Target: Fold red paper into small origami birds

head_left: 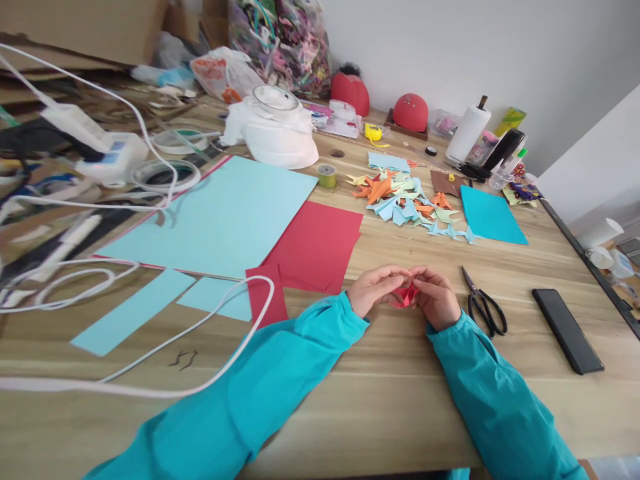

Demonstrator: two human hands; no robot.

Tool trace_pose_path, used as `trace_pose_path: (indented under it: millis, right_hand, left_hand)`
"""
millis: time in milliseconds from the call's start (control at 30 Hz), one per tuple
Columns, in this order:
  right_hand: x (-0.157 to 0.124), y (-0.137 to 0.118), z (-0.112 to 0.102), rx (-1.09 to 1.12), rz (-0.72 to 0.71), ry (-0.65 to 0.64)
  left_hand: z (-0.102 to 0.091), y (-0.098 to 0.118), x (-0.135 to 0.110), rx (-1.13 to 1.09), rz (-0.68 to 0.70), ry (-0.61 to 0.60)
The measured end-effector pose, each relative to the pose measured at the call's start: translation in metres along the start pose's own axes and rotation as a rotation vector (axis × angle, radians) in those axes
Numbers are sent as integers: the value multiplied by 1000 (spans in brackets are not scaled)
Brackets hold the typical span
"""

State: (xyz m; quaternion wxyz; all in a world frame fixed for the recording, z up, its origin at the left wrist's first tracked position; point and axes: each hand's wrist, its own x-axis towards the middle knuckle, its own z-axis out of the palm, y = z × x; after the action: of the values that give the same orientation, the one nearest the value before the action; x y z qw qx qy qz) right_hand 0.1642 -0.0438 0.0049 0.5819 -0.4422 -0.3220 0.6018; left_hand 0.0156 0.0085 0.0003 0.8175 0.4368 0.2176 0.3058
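"Where is the red piece (406, 298)?"

"Between the left hand (376, 288) and the right hand (439, 299), at the near middle of the bench (385, 393). It is small and folded, with creased facets; I cannot tell whether it touches the wood."

"And the fingers?"

"Drawn in on both sides. Thumb and forefinger of each hand pinch the piece, and the fingertips nearly meet at its top. The lower fingers are partly hidden, so I cannot tell how far they curl."

"What is by the right hand?"

"Scissors (484, 303), just to the right, tips pointing far and handles near. Farther right lies a phone (567, 331), its dark side up."

"And on the left?"

"Red sheets (320, 243) lie to the far left of the left hand, beside a large pale blue sheet (225, 213). Pale strips (133, 312) lie nearer, and a white cable (240, 357) loops across one."

"The far side?"

"A heap of folded birds (400, 200), orange, pale blue and pale yellow. A bright blue sheet (493, 215) lies to their right, a spool (327, 176) to their left."
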Motion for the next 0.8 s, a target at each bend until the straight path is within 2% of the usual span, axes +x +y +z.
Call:
trace_pose_path:
  millis: [200,500,667,800]
  right_hand:
    - [-2,1,1,-77,-4,-41]
    - [1,4,-1,-111,-109,-11]
    - [0,6,-2,-194,-137,-42]
    - [0,6,0,-220,-161,-19]
  left_hand:
    - [0,-2,-2,41,42,-67]
    - [-3,-3,0,-51,-58,-2]
    - [-3,-4,0,89,18,-75]
    - [0,-6,-1,205,118,-21]
